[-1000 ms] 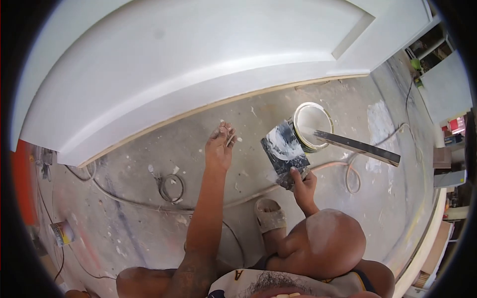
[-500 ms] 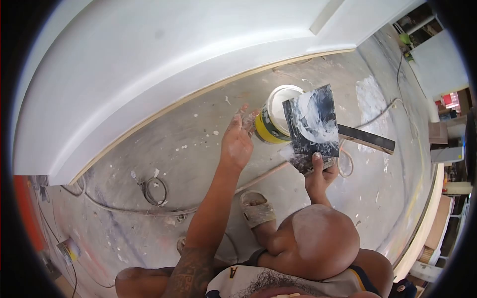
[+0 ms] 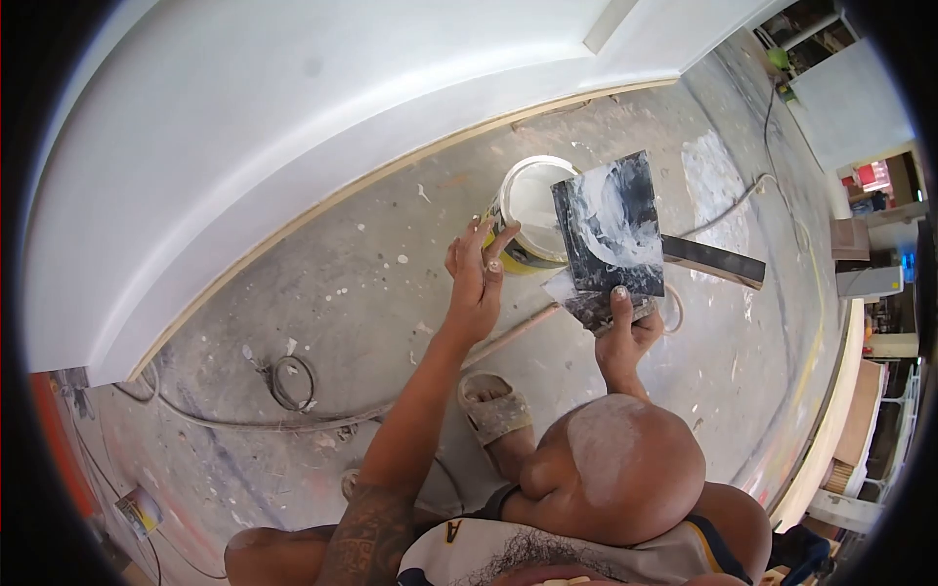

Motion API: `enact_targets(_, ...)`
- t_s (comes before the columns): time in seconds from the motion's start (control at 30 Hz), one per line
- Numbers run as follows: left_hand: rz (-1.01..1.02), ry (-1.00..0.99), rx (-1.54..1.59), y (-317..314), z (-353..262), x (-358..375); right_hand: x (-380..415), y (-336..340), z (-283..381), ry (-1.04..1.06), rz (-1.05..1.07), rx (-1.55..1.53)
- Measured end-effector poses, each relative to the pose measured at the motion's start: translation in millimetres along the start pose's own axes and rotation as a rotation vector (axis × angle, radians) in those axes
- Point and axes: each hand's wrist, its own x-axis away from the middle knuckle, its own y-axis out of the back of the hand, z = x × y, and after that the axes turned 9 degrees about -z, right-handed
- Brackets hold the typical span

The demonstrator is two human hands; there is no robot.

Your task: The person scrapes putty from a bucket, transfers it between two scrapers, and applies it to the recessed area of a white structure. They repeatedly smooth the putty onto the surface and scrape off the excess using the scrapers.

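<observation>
Since the earlier frame the left hand (image 3: 476, 278) had travelled from the bare floor (image 3: 371, 293) to the tin (image 3: 528, 220), and the right hand (image 3: 625, 332) had lifted the board (image 3: 611, 225) up over the tin's right side. The view had also shifted, so the tin sat further left than before.

At the moment of record the left hand's fingers were curled around the tin's left wall, thumb and forefinger touching the yellow label; grip was closed on the tin. The tin stood upright on the floor, lid off, white filler visible inside. The right hand's fingers were closed on the lower edge of the board, thumb pressed on its upper face. The board was dark, square, smeared with white filler, and tilted towards the camera; it overlapped the tin's right rim. A scraper blade (image 3: 591, 308) lay pinched under the same thumb against the board's lower edge.

A dark flat bar (image 3: 713, 261) projected to the right from behind the board. A white door (image 3: 293, 117) stood behind the tin. A cable (image 3: 290, 383) ran across the spattered floor. The person's knee (image 3: 616, 469) and sandal (image 3: 493, 410) were below the hands.
</observation>
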Motion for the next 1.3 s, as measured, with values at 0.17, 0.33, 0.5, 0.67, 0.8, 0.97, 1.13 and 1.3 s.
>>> enact_targets(0.17, 0.059, -0.065, -0.152, 2, 1, 4, 0, -1, 0, -0.016, 0.005, 0.002)
enact_targets(0.33, 0.056, 0.004, -0.166, -1, 22, 27, 0, -13, 4, -0.013, -0.029, -0.029)
enact_targets(0.5, -0.127, 0.075, -0.069, 2, 30, 44, 0, -6, 1, 0.016, 0.001, 0.043)
enact_targets(0.67, 0.093, -0.161, -0.179, 5, 3, 29, 7, -6, 8, 0.020, 0.048, 0.234)
enact_targets(0.8, 0.085, -0.044, -0.107, 7, 10, 43, 21, -28, 22, 0.177, 0.148, 0.084)
enact_targets(0.97, -0.013, 0.052, -0.115, 34, 4, 53, 47, -55, 39, 0.020, 0.211, -0.059)
enact_targets(1.13, -0.147, 0.191, 0.106, 37, 13, 62, 48, -60, 39, 0.017, 0.135, -0.105)
enact_targets(1.3, -0.305, 0.343, -0.171, 64, 17, 57, 50, -58, 27, 0.066, 0.240, -0.042)
